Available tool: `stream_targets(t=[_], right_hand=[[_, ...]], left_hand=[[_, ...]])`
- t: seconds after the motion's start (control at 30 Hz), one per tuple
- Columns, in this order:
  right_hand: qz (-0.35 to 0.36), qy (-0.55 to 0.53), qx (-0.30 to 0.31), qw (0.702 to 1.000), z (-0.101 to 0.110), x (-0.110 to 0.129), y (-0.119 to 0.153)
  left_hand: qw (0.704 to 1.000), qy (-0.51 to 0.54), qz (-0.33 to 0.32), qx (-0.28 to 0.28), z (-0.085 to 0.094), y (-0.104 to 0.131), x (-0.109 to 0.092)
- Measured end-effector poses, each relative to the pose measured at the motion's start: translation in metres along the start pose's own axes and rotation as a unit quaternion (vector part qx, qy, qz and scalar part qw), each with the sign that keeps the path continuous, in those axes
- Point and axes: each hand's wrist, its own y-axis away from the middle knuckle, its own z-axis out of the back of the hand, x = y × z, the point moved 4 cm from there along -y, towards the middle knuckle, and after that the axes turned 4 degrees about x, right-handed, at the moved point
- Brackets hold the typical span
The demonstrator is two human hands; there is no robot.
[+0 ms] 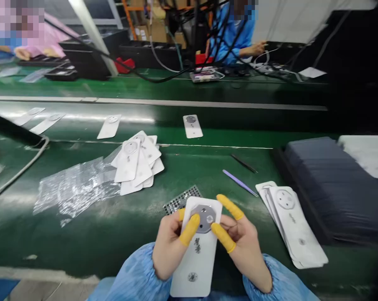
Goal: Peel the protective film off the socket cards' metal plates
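Observation:
A white phone back cover [193, 259] with a grey round camera area is tilted up in front of me. My left hand [173, 244] grips its left edge, the yellow finger-cot thumb pressed on the camera area. At the right edge, my right hand [240, 234] has its cot-covered thumb by the ring, and its index finger reaches past the top right corner. Its other fingers are partly hidden. Just behind the cover lies a clear sheet with rows of small black dots [178, 202]. Purple tweezers [239, 182] and dark tweezers [243, 163] lie beyond my right hand.
A loose pile of white covers [135, 167] lies left beside clear plastic bags [82, 186]. More covers [302, 234] are stacked right, against a black tray [320, 184]. Single covers [192, 126] rest along the green belt. Co-workers [235, 37] sit across, behind hanging cables.

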Motion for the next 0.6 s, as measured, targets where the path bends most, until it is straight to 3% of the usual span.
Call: stream_targets(t=[0.1, 0.17, 0.27, 0.37, 0.43, 0.47, 0.53, 0.6], right_hand=[[-0.033, -0.034, 0.026, 0.999, -0.001, 0.001, 0.005], [-0.064, -0.03, 0.01, 0.997, 0.004, 0.0, 0.009], [-0.068, 0.01, -0.022, 0.997, 0.028, 0.005, 0.016], [-0.018, 0.095, -0.126, 0.987, 0.085, 0.02, 0.024], [0.011, 0.178, -0.245, 0.953, 0.141, 0.032, 0.034], [0.008, 0.216, -0.268, 0.939, 0.169, 0.036, 0.037], [0.011, 0.305, -0.254, 0.918, 0.216, 0.038, 0.04], [0.016, 0.45, -0.215, 0.867, 0.249, 0.034, 0.037]], left_hand=[[0.995, -0.094, -0.023, -0.004, 0.0, -0.002, -0.002], [0.992, -0.128, -0.019, 0.004, -0.006, -0.006, -0.003], [0.983, -0.165, 0.002, 0.077, -0.022, -0.016, -0.005], [0.958, -0.249, -0.055, 0.132, -0.031, -0.028, -0.024], [0.935, -0.316, -0.105, 0.122, -0.029, -0.042, -0.043], [0.927, -0.341, -0.113, 0.109, -0.026, -0.053, -0.051], [0.912, -0.391, -0.095, 0.079, -0.017, -0.084, -0.064], [0.882, -0.466, -0.054, 0.052, -0.007, -0.127, -0.072]])
